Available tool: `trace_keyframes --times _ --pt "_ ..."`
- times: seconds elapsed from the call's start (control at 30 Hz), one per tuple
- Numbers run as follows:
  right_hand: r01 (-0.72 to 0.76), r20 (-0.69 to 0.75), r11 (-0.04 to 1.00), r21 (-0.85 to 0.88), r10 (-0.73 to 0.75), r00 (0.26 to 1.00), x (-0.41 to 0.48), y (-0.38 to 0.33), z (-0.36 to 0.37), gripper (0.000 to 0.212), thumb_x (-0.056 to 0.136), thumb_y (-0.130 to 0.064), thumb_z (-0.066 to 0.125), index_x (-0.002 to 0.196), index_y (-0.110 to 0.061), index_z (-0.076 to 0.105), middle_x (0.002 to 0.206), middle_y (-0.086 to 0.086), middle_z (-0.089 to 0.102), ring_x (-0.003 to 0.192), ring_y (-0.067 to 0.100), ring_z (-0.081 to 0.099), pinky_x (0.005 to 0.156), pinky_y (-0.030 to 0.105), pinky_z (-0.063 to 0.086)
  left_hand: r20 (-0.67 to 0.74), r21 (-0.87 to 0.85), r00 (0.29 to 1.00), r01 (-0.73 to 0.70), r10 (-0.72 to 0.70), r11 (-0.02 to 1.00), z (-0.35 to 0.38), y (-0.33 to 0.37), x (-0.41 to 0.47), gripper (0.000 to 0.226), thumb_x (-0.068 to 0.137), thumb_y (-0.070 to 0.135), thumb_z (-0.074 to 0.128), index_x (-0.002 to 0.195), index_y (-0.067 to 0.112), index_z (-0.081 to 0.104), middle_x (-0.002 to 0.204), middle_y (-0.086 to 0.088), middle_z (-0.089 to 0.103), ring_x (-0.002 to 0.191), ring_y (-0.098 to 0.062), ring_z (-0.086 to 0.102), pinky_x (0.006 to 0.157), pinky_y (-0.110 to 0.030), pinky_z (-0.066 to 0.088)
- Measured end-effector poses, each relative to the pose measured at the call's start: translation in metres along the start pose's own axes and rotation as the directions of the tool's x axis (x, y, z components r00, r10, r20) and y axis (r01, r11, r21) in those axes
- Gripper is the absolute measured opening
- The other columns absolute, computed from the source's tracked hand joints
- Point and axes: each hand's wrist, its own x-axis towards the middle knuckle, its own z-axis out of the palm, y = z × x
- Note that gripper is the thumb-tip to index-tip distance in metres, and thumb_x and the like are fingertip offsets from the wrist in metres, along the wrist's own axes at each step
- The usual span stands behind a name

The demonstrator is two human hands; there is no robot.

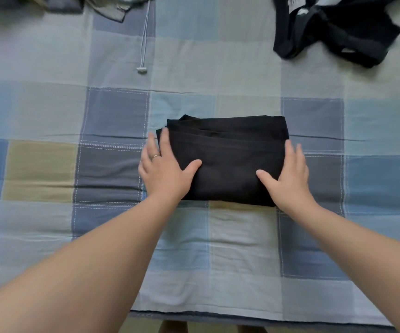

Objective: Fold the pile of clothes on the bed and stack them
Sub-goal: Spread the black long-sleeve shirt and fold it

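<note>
A black garment (227,155) lies folded into a compact rectangle in the middle of the checked bed cover (112,121). My left hand (164,168) rests flat at its left edge, with the thumb lying on top of the fabric and the straight fingers along the side. At the right edge my right hand (287,173) lies the same way, thumb on the cloth and fingers straight. Neither hand grips the fabric.
A crumpled dark garment (333,30) lies at the far right of the bed. At the far left sits a grey-green garment (112,6) with a white drawstring (143,44) trailing toward me. The bed's near edge (218,317) runs just below my arms.
</note>
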Motion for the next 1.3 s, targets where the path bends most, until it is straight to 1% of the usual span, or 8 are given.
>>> trace_keyframes --times 0.1,0.2,0.4,0.53,0.77,0.93,1.1,1.3 --pt "-0.184 0.013 0.958 0.221 0.185 0.983 0.01 0.008 -0.008 0.109 0.072 -0.055 0.077 0.157 -0.025 0.016 0.148 0.003 0.041 0.136 0.027 0.041 0.113 0.044 0.036 0.047 -0.265 0.987 0.162 -0.155 0.95 -0.004 -0.005 0.006 0.107 0.076 0.061 0.076 0.157 0.028 0.014 0.162 -0.001 0.024 0.144 -0.029 0.03 0.115 -0.049 0.032" --pt "-0.32 0.134 0.866 0.384 0.29 0.948 0.023 0.007 -0.014 0.072 0.079 -0.04 0.082 0.136 -0.016 0.047 0.12 -0.002 0.06 0.107 0.017 0.061 0.083 0.027 0.049 0.103 -0.422 0.974 0.224 -0.199 0.878 -0.005 -0.004 0.012 0.09 0.074 0.054 0.081 0.142 0.018 0.035 0.14 0.0 0.049 0.124 -0.026 0.053 0.102 -0.045 0.046" --pt "-0.52 0.493 0.727 0.447 0.285 0.822 0.018 -0.025 -0.049 0.039 0.081 -0.029 0.081 0.116 -0.015 0.068 0.106 0.005 0.077 0.098 0.026 0.073 0.088 0.04 0.057 0.375 -0.608 0.899 0.424 -0.228 0.671 -0.035 -0.001 -0.001 0.036 0.078 0.036 0.084 0.103 0.019 0.065 0.101 0.005 0.07 0.098 -0.023 0.068 0.093 -0.039 0.056" --pt "-0.425 0.455 0.818 0.388 0.231 0.86 -0.015 -0.077 -0.095 0.026 0.085 -0.025 0.078 0.106 -0.012 0.071 0.101 0.009 0.077 0.091 0.029 0.073 0.074 0.037 0.057 0.396 -0.642 0.886 0.455 -0.242 0.616 -0.098 -0.008 -0.041 0.024 0.084 0.035 0.078 0.102 0.02 0.07 0.101 0.002 0.072 0.096 -0.024 0.069 0.094 -0.042 0.056" --pt "-0.148 0.448 0.955 0.257 0.018 0.894 -0.077 -0.212 -0.147 0.028 0.087 -0.023 0.076 0.11 -0.008 0.07 0.099 0.011 0.077 0.091 0.031 0.074 0.085 0.044 0.058 0.314 -0.824 0.889 0.429 -0.332 0.369 -0.223 -0.05 -0.124 0.041 0.089 0.036 0.075 0.122 0.016 0.064 0.112 -0.002 0.069 0.098 -0.024 0.067 0.087 -0.04 0.056" --pt "0.148 0.439 0.972 0.183 -0.216 0.872 -0.125 -0.339 -0.123 0.012 0.09 -0.023 0.074 0.1 -0.018 0.072 0.095 0.008 0.077 0.086 0.03 0.074 0.084 0.046 0.059 0.211 -0.924 0.86 0.33 -0.464 0.193 -0.289 -0.121 -0.168 0.021 0.093 0.036 0.07 0.109 0.023 0.063 0.105 0.002 0.069 0.095 -0.021 0.066 0.08 -0.033 0.055" --pt "0.397 0.464 0.914 0.088 -0.391 0.795 -0.173 -0.46 -0.037 0.01 0.091 -0.024 0.069 0.099 -0.019 0.074 0.085 0.003 0.075 0.071 0.023 0.071 0.051 0.025 0.051 0.237 -0.961 0.735 0.275 -0.635 -0.041 -0.33 -0.214 -0.185 0.015 0.093 0.034 0.07 0.091 0.025 0.058 0.1 0.002 0.066 0.098 -0.027 0.065 0.091 -0.042 0.055" --pt "0.593 0.549 0.805 0.01 -0.5 0.669 -0.225 -0.586 0.109 0.004 0.096 -0.024 0.063 0.097 -0.025 0.067 0.084 -0.004 0.069 0.074 0.016 0.066 0.063 0.027 0.051 0.236 -0.971 0.546 0.165 -0.804 -0.172 -0.352 -0.345 -0.18 0.014 0.094 0.034 0.068 0.098 0.024 0.059 0.105 0.001 0.067 0.101 -0.028 0.065 0.096 -0.045 0.053"
